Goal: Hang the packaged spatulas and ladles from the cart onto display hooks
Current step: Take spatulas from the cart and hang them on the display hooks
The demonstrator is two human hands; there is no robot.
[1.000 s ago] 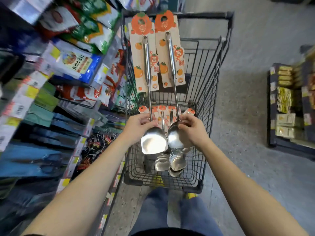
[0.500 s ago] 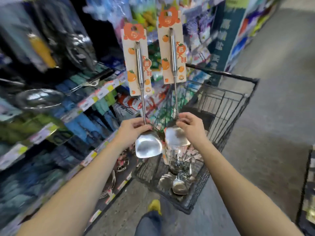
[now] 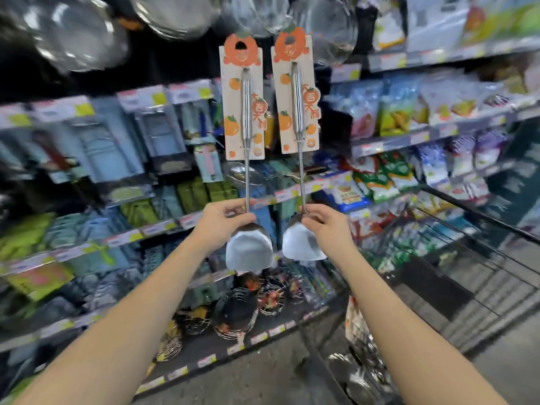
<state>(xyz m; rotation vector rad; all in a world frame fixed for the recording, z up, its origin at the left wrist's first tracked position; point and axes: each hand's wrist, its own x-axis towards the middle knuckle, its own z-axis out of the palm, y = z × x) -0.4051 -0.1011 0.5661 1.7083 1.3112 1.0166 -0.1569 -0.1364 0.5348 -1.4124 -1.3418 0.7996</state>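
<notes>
Each spatula is fixed to a cream backing card printed with orange fruits, topped by an orange fruit-shaped header with a hang hole. A badge beside each handle carries red Chinese characters, too blurred to read surely. The left hand (image 3: 222, 225) pinches the left spatula (image 3: 249, 252) at its thin neck just above the blade, fingers curled round the stem. The right hand (image 3: 328, 228) grips the right spatula (image 3: 302, 247) the same way. Both arms reach forward and up, holding the two spatulas upright, blades down and cards up, side by side and apart, in front of the shelves (image 3: 159, 99). Their white-and-yellow price tags are illegible. The cart (image 3: 479, 290) stands lower right.
</notes>
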